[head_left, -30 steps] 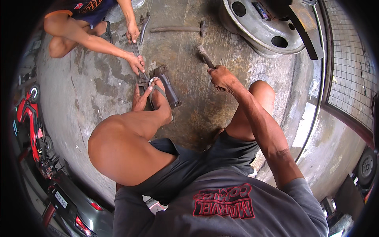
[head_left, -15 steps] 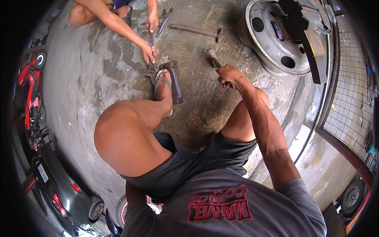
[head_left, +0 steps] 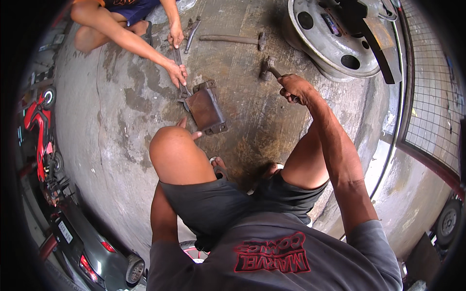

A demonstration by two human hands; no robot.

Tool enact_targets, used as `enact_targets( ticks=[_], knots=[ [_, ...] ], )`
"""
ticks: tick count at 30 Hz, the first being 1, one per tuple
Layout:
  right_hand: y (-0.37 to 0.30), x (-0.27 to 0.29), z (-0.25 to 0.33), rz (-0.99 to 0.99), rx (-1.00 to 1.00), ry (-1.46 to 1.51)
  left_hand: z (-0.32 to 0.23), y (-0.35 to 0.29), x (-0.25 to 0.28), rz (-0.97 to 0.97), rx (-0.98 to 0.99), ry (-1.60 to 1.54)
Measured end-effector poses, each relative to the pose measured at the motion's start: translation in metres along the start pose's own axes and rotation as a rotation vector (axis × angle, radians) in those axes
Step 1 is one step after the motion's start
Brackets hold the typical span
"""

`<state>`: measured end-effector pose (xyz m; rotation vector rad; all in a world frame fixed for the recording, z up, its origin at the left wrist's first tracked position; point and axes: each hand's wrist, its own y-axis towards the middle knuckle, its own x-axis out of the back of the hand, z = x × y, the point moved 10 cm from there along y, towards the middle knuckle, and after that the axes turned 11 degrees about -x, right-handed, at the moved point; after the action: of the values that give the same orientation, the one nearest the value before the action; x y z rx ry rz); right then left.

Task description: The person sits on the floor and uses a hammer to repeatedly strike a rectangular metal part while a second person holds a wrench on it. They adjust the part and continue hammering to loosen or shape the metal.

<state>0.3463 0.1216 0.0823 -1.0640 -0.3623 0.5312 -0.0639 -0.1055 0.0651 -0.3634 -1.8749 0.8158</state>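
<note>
My right hand is closed round the short handle of a hammer, its metal head raised above the floor. Only the fingertips of my left hand show past my left knee; they are spread apart beside the near-left corner of a rusty brown metal bracket. The rest of that hand is hidden. This bracket lies on the floor, with drilled lugs at its far and near ends. Another person's two hands grip a long metal tool, whose end meets the bracket's left edge.
A second hammer and a bent metal tool lie farther off on the concrete floor. At far right sits a large steel wheel rim with parts on it, beside a mesh panel. A red motorcycle and dark car stand left.
My left foot has come back off the bracket, which now shows more of its broad face. Left fingertips have appeared beside it. My right hand and hammer have shifted slightly right.
</note>
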Motion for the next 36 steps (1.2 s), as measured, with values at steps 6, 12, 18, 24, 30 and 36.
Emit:
enact_targets(
  ticks=[6,12,18,24,30,36],
  knots=[
    [-0.011,-0.003,-0.004,-0.072,-0.034,-0.083,-0.093,0.083,0.0,-0.082,-0.278,0.329],
    [-0.005,-0.004,-0.007,-0.15,-0.015,-0.173,-0.109,0.113,0.012,-0.05,-0.421,0.459],
    [-0.017,-0.008,-0.009,-0.192,0.002,-0.072,-0.099,0.112,0.017,-0.015,-0.426,0.512],
    [-0.019,-0.019,-0.022,-0.169,-0.064,0.008,-0.104,0.109,0.017,0.028,-0.362,0.538],
    [-0.002,-0.031,-0.034,-0.102,-0.079,0.269,-0.113,0.075,0.031,-0.072,-0.361,0.461],
    [0.022,-0.02,-0.041,-0.178,-0.088,0.095,-0.06,0.002,0.016,-0.129,-0.219,-0.475]
  ],
)
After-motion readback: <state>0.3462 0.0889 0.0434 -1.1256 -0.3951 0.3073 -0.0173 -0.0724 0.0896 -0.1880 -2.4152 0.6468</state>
